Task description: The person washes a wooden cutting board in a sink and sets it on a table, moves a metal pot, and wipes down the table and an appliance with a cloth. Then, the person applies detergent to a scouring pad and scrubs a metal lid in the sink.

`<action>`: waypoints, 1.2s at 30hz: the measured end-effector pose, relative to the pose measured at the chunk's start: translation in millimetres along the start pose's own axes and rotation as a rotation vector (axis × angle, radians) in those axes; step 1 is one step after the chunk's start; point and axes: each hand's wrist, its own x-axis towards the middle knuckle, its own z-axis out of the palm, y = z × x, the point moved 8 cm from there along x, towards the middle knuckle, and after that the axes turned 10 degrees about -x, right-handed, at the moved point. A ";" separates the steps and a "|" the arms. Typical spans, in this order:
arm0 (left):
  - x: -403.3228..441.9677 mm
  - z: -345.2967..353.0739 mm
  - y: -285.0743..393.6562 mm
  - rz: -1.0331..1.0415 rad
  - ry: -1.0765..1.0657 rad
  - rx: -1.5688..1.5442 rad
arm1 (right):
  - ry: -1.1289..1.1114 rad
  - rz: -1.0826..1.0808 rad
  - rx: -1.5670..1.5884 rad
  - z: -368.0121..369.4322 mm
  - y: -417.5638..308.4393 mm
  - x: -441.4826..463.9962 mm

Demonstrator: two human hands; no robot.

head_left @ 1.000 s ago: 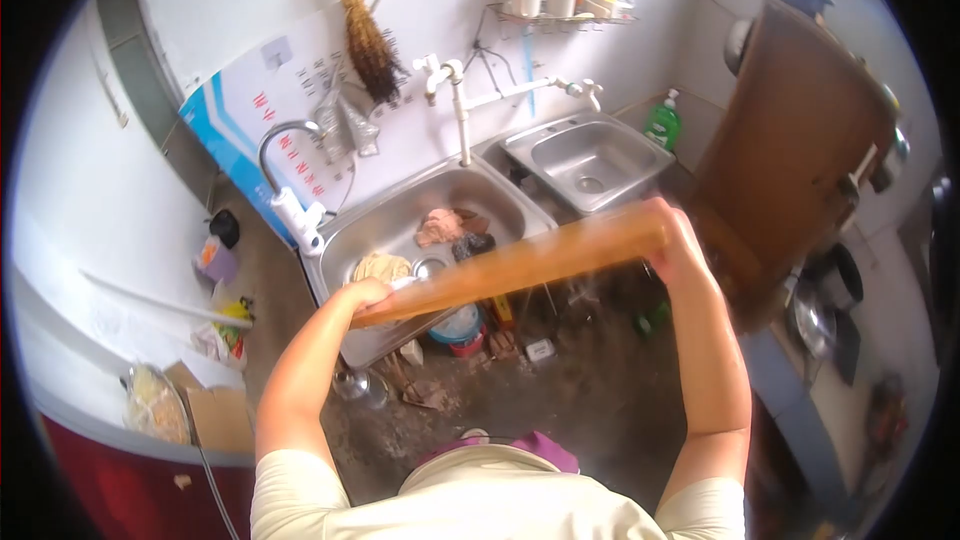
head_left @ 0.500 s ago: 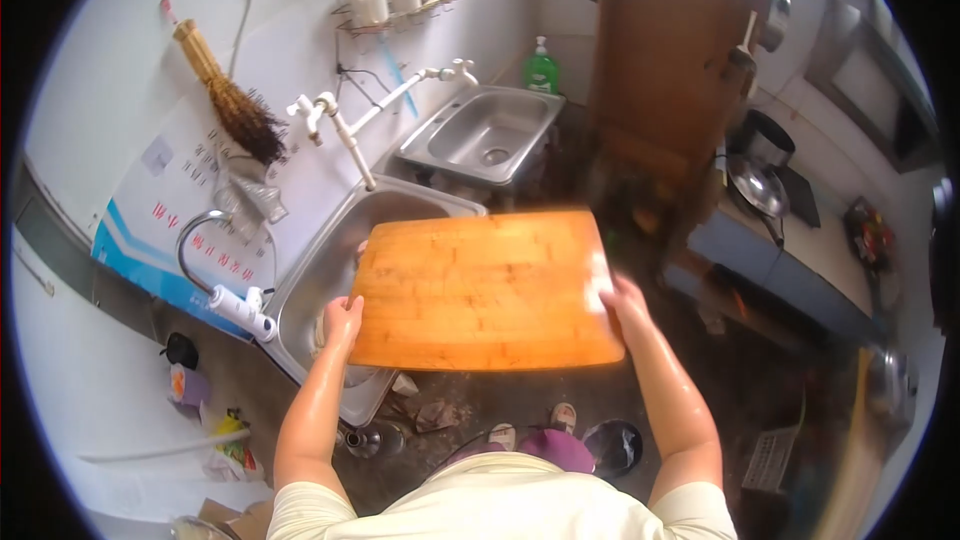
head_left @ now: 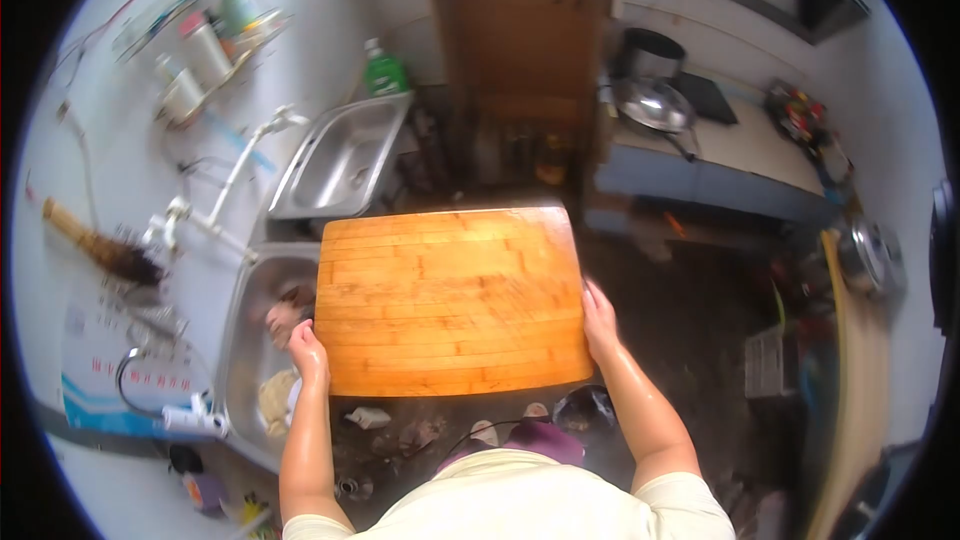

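Bamboo cutting board was in the air in front of the person, roughly level, between the left hand and the right hand. One second earlier it was seen almost edge-on, across the front of the large sink; now its broad face was turned to the camera, and the sink appeared at the left, partly hidden by the board. Also the counter, with a black pot and a shiny metal pan, had come further into view. For the work in hand, I judge that this meant a carrying turn away from the sink. The left grip was closed on the left edge; the right grip was closed on the right edge, but the fingers under the wood could not be seen.

The board was a flat rectangle with slightly bowed sides, made of narrow orange-brown strips, with short darker marks and a pale shine near its far right corner. The large sink was of smooth steel, and in it lay something pale and crumpled, perhaps a cloth. The broom on the wall had rough, dark bristles.
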 end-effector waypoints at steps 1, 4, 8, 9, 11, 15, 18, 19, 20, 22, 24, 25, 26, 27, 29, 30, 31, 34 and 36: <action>-2.0 27.3 11.8 0.009 -0.043 0.014 | 0.042 -0.013 0.002 -23.5 -1.4 3.6; -11.5 119.0 46.5 0.017 -0.182 -0.043 | 0.178 -0.007 0.080 -93.1 3.2 6.6; -27.2 246.6 67.6 0.066 -0.392 -0.181 | 0.381 0.024 0.217 -186.4 23.4 -1.3; -37.0 279.4 78.1 0.069 -0.452 -0.209 | 0.436 0.016 0.218 -209.5 29.9 -6.9; -53.6 339.1 102.2 0.074 -0.557 -0.262 | 0.515 -0.005 0.273 -249.9 43.0 -16.9; -83.7 463.6 143.9 0.120 -0.771 -0.312 | 0.761 0.002 0.241 -312.2 49.3 -39.8; -120.8 553.6 175.3 0.004 -0.984 -0.459 | 0.937 0.072 0.193 -342.0 46.7 -59.8; -135.8 580.1 197.0 -0.007 -1.066 -0.500 | 0.958 0.060 0.240 -350.4 47.7 -62.3; -150.9 599.8 210.2 -0.087 -1.153 -0.469 | 1.024 0.050 0.230 -365.8 68.5 -68.0; -180.4 637.5 243.9 -0.054 -1.237 -0.495 | 1.144 0.102 0.219 -379.7 73.7 -79.7; -206.8 674.4 268.8 -0.041 -1.332 -0.476 | 1.194 0.035 0.283 -394.1 85.3 -90.9; -221.5 689.6 282.7 -0.005 -1.393 -0.453 | 1.250 0.040 0.290 -397.7 85.5 -99.2; -237.1 703.4 296.3 0.033 -1.431 -0.429 | 1.287 0.027 0.302 -402.4 87.8 -106.6; -251.9 717.2 307.5 0.066 -1.471 -0.409 | 1.326 0.015 0.308 -405.9 89.3 -114.5; -287.3 744.9 323.7 0.077 -1.530 -0.393 | 1.404 0.017 0.311 -420.5 90.4 -131.8; -306.0 757.5 329.4 0.081 -1.556 -0.385 | 1.443 0.034 0.312 -426.8 90.9 -140.5; -324.1 768.5 333.3 0.103 -1.575 -0.371 | 1.479 0.053 0.316 -432.2 92.6 -148.7; -385.1 798.3 353.2 0.143 -1.648 -0.331 | 1.570 0.061 0.342 -454.9 99.6 -170.8; -426.7 820.8 361.7 0.205 -1.681 -0.358 | 1.626 0.035 0.354 -471.8 116.0 -187.1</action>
